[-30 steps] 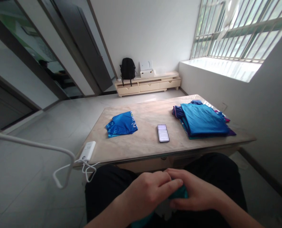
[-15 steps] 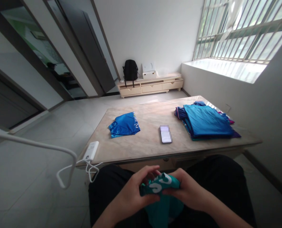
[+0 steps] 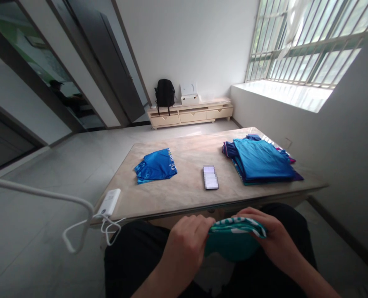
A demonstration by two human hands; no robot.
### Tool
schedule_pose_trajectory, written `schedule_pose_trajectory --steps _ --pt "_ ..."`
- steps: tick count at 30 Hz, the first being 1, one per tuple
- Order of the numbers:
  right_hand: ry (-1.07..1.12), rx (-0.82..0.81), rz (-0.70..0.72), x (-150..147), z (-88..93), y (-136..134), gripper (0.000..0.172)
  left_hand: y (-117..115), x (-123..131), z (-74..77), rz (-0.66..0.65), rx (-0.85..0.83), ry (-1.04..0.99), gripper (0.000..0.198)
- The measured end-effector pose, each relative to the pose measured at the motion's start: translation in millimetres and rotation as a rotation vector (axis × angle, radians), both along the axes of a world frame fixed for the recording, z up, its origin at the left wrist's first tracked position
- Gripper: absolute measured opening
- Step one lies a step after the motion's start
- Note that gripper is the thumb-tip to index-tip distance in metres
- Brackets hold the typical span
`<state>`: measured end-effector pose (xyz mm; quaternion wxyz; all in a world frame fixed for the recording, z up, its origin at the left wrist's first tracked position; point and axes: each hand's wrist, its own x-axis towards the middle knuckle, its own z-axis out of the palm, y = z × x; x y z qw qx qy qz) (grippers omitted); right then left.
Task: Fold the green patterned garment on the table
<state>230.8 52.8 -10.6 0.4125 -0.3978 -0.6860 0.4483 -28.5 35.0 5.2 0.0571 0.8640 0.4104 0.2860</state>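
On my feed from the head camera, a seated person holds a teal cloth (image 3: 233, 242) with a white-printed edge up over their lap, just past the near edge of the desk (image 3: 184, 194). Both hands are closed on it: the left hand (image 3: 185, 248) grips one end and the right hand (image 3: 277, 236) grips the other, with the cloth stretched between them and its middle sagging below. Black trousers (image 3: 134, 256) fill the space beneath. On the desk, well ahead of the hands, lie folded blue shorts (image 3: 155, 166), a phone (image 3: 210, 177) with its screen blurred out, and a stack of blue and purple clothes (image 3: 260, 159) toward the right. A white power bank (image 3: 109, 202) sits at the desk's near left corner, nearest the left hand, its white cable (image 3: 78, 231) looping off the edge. Beyond, against the far wall, a low cabinet (image 3: 190, 115) carries a black backpack (image 3: 164, 93) and a white box (image 3: 189, 93), while daylight comes through a barred window (image 3: 304, 41).
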Motion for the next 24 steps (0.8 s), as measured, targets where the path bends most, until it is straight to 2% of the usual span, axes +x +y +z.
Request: schedule_pose_trajectory --steps 2,4,7,10,13,15,17,20,24 --pt "-0.031 0.052 -0.103 21.6 2.1 -5.6 0.026 3.0 12.8 13.7 -0.075 0.092 -0.006 0.028" --pt "-0.052 0.053 -0.242 44.1 1.9 -12.1 0.03 4.6 25.8 32.6 -0.173 0.042 -0.067 0.028" --pt "-0.009 -0.069 -0.48 71.8 -3.5 -18.5 0.034 6.2 45.9 62.5 -0.321 -0.304 -0.22 0.025" --pt "0.079 -0.202 -0.555 84.3 -12.3 -19.1 0.038 10.3 66.7 77.8 -0.351 -0.766 -0.406 0.026" --pt "0.185 -0.253 -0.586 79.2 -18.9 -16.5 0.039 16.4 85.8 68.0 -0.386 -1.17 -0.66 0.029" --pt "0.248 -0.279 -0.611 68.3 -21.0 -14.6 0.04 19.6 96.0 52.0 -0.388 -1.387 -0.858 0.033" --pt "0.266 -0.291 -0.634 55.1 -23.4 -14.7 0.041 21.2 103.1 34.4 -0.328 -1.558 -1.053 0.038" --pt "0.197 -0.275 -0.675 39.5 -35.6 -25.1 0.05 20.3 107.5 11.4 -0.185 -1.685 -1.301 0.042" --pt "-0.008 -0.202 -0.855 34.5 -76.1 -62.1 0.064 15.1 105.5 -11.0 -0.038 -1.693 -1.439 0.042"
